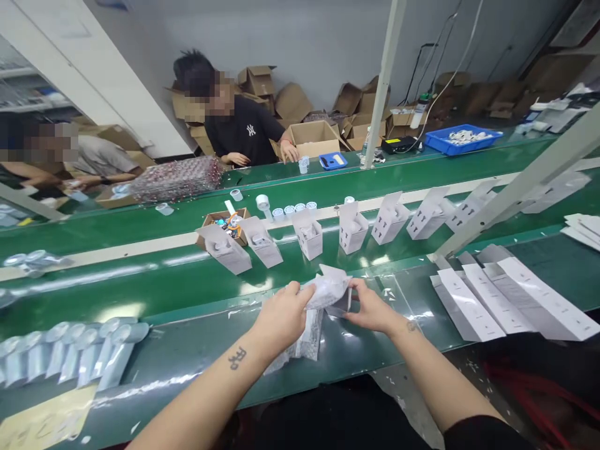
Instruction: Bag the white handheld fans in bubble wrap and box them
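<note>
Plastic-wrapped piece, one, at the mouth of a white carton, between two hands

Item: plastic-wrapped piece, clear wrap, contents not legible. Location: above the worktop, near its far edge. Long axis: roughly crosswise, rising slightly rightward, from the left fingers toward the carton.
Left hand: nearer to the piece; thumb and fingers pinching its left end.
Receptacle: white carton, tilted, flap raised, just right of the left fingers and touching or nearly touching the piece; whether any of the piece lies inside cannot be told.
Right hand: thumb and fingers clasping the carton's right side.
Beneath: bubble-wrap bag, lying toward the worktop's near edge.
Adjacent: flat white cartons, worktop's right part; pale blue pieces, left part; open white cartons, a row on the conveyor belt beyond the far edge.
</note>
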`<state>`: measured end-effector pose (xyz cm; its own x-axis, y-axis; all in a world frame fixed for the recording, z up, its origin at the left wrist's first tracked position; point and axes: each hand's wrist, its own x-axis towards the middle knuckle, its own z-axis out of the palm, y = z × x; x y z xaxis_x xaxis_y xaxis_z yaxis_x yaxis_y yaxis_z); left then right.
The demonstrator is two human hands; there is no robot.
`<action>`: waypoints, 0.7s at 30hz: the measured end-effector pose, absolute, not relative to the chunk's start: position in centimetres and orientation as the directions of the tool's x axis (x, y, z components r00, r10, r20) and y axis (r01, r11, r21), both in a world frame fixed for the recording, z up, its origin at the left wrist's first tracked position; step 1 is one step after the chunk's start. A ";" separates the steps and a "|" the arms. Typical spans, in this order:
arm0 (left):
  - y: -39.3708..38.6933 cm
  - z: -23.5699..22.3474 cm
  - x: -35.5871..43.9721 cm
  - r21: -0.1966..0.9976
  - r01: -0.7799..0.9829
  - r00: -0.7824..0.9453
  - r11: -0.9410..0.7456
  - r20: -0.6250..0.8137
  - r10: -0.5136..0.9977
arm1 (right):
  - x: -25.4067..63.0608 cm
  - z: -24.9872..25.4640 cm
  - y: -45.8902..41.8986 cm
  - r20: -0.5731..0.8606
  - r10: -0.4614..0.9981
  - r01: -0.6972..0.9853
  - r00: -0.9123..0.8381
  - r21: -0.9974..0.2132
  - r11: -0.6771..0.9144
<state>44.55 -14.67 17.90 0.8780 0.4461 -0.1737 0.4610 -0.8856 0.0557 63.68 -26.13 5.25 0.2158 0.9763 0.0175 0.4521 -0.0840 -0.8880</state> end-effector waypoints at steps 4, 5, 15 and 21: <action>-16.2 20.1 51.0 -0.119 0.298 0.880 -0.947 -0.351 0.320 | 64.1 5.3 -25.3 0.071 0.987 0.490 0.144 -0.872 -0.009; -16.5 20.2 52.2 -0.115 0.275 0.890 -0.954 -0.344 0.298 | 64.4 5.3 -25.2 0.071 0.986 0.488 0.152 -0.873 -0.012; -12.9 17.3 55.1 0.093 -0.030 0.962 -0.995 -0.267 -0.054 | 68.4 5.2 -25.7 0.032 0.990 0.484 0.140 -0.874 -0.040; -12.9 16.9 55.7 0.211 0.274 0.955 -0.938 -0.178 0.239 | 69.5 5.8 -25.4 0.027 0.998 0.444 0.052 -0.896 0.001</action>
<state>55.73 -12.93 16.88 0.9546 0.2390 -0.1779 0.2742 -0.9384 0.2105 69.47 -25.42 5.81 0.0519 0.9983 0.0267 0.4443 0.0008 -0.8959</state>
